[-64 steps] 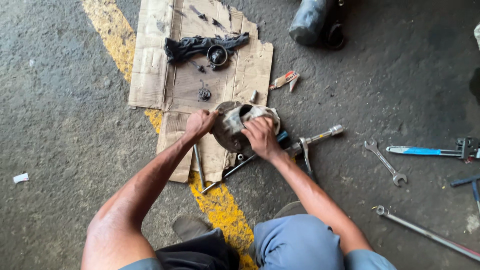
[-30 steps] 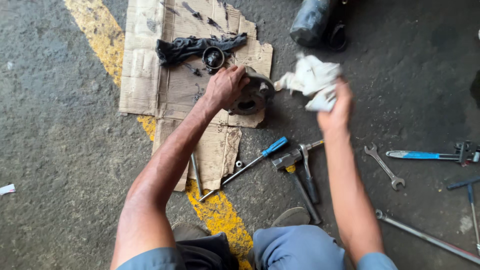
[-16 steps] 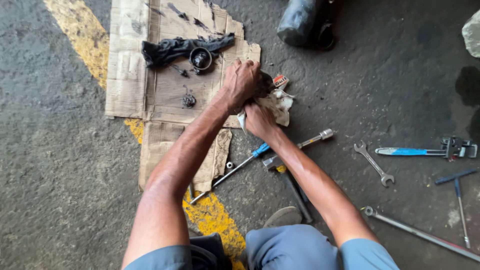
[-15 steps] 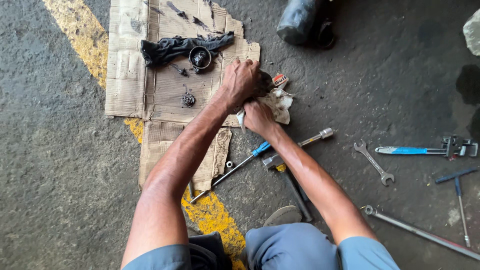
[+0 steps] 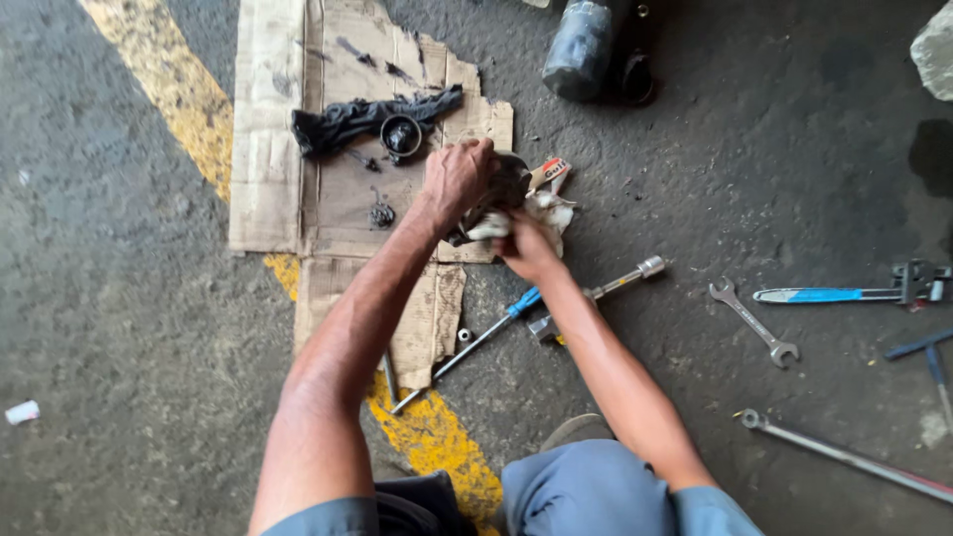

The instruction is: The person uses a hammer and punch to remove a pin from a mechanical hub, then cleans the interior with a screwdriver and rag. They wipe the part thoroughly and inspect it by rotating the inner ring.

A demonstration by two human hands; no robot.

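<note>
Cardboard (image 5: 347,213), flattened and torn, lies on the dark concrete floor (image 5: 119,328) over a worn yellow painted stripe (image 5: 427,437), and at its right edge both hands meet on a round, dark metal part (image 5: 504,187) that sits half on the cardboard, half off it. Left hand (image 5: 459,179) is clamped over the top of the part, fingers curled down round its rim and pressed close together. Right hand (image 5: 523,245) comes in from below and grips a bunched white rag (image 5: 541,211) against the part; its fingers are folded into the cloth, though how each one lies I cannot tell, since the rag and the other hand cover them. Just beside the rag lies a small red and white packet (image 5: 549,171). Further up the cardboard rest a black cloth (image 5: 342,121) and a round black ring-shaped piece (image 5: 401,135) touching it, with a small dark fitting (image 5: 381,212) near the left forearm. Below the hands a blue-handled screwdriver (image 5: 476,337) lies slanted under the right forearm, next to a ratchet handle with a socket end (image 5: 620,281). Well apart to the right are an open-ended spanner (image 5: 752,323), a blue-handled tool (image 5: 844,295) and a long steel bar (image 5: 844,455), and a dark cylinder (image 5: 584,45) stands at the top
</note>
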